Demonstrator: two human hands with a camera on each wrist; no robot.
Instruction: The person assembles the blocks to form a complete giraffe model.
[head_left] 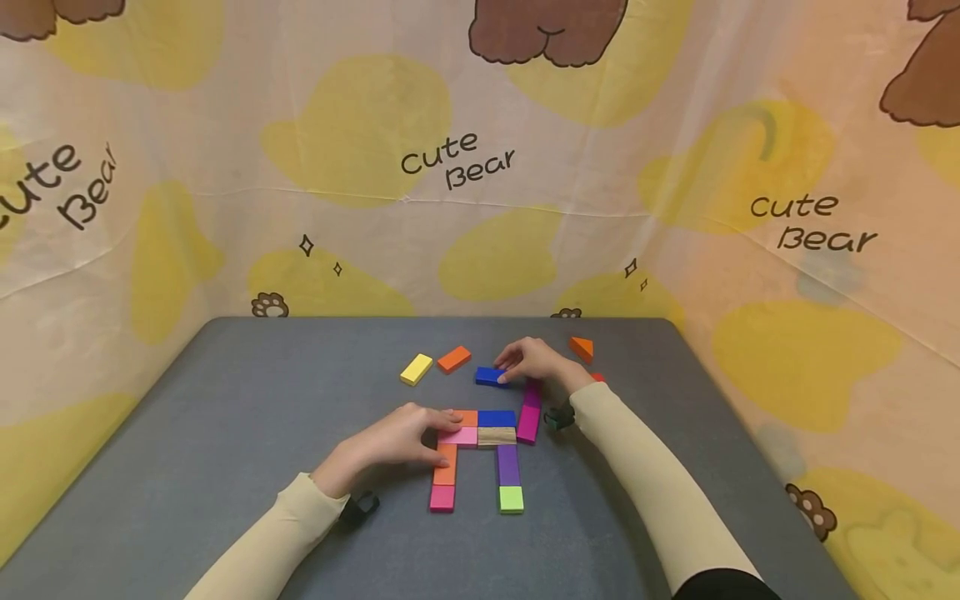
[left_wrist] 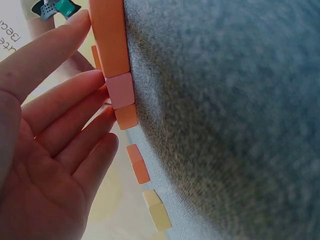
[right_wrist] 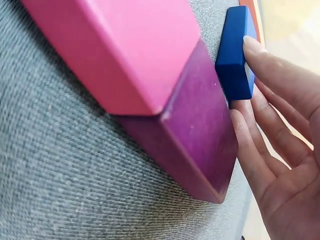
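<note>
Blue block (head_left: 489, 377), located beyond the assembled blocks (head_left: 497, 436), is probably light, rigid and smooth; best hold is likely across its narrow width; right hand (head_left: 534, 360) pinches its right end; left hand (head_left: 397, 435), fingers extended, touches the assembled blocks.

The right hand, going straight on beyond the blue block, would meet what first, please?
Probably the separate orange block, left of the blue block in the head view, though depth and the exact line are unclear.
</note>
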